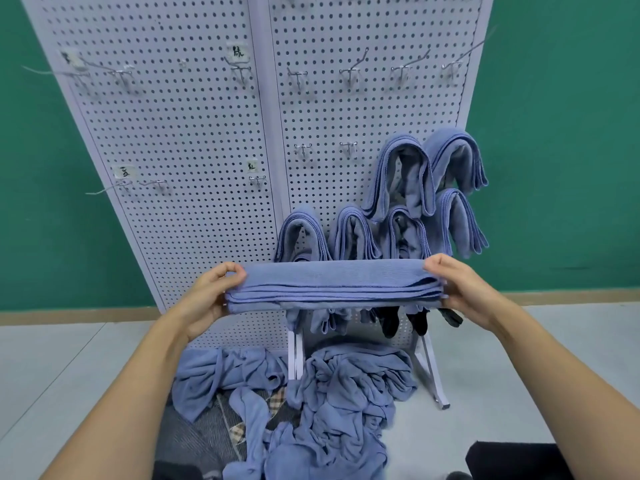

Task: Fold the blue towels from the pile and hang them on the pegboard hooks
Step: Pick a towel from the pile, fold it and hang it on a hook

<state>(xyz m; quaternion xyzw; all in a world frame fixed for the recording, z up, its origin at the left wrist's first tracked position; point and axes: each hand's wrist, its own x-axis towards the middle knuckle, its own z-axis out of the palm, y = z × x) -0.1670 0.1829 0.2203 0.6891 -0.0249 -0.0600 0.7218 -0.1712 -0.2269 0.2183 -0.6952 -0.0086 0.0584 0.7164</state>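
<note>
Fingers [235,271] of the left hand [207,296] and right hand [464,289] pinch the ends of a folded blue cloth towel [332,282], held level before the white perforated pegboard [194,133]; several hung blue towels [405,174] are done, and a rumpled blue towel pile [346,386] remains on the floor [69,358]

Both arms extended; left hand [207,292], right hand [460,285] pinching, level.

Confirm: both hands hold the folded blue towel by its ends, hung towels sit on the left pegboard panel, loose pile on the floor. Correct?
One error. The head view shows the hung towels on the right half of the pegboard; the left half holds none. The rest stands: left hand and right hand grip the folded towel by its ends, pile on the floor.
</note>
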